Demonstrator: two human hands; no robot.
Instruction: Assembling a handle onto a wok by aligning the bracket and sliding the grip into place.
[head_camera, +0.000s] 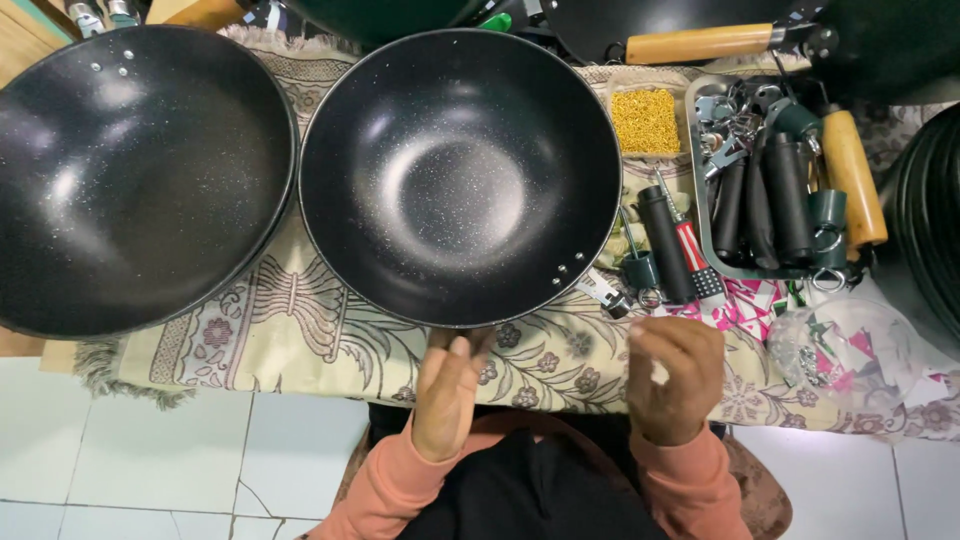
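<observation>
- Pan (460, 175) in the middle is big, round and black with tiny white specks. It sits on a flowery mat (300, 330), and its near edge is just above both hands.
- Left hand (445, 395) is closest to us. Its fingers are straight and close together, and the tips touch the near edge of the pan. It does not grip anything.
- Right hand (675, 375) is beside it, just off the pan's near right edge. Its fingers are curled in loosely. I cannot tell if it has something small inside.
- Both arms have pink sleeves (690, 480).
- White floor tiles (150, 460) lie to the near left of the pan.
- A clear plastic bag (850, 350) lies to the near right of the pan.
- A black handle (665, 240) and a red tool (695, 255) lie just right of the pan.
- A metal tray (700, 190) further right holds black handles, a wooden handle (853, 180) and shiny metal bits.
- A yellow pile of tiny pieces (645, 120) sits at the pan's far right.
- A second black pan (135, 175) sits left of the middle pan, edge to edge with it.
- Another wooden handle (700, 43) lies past the pan, at the far right.
</observation>
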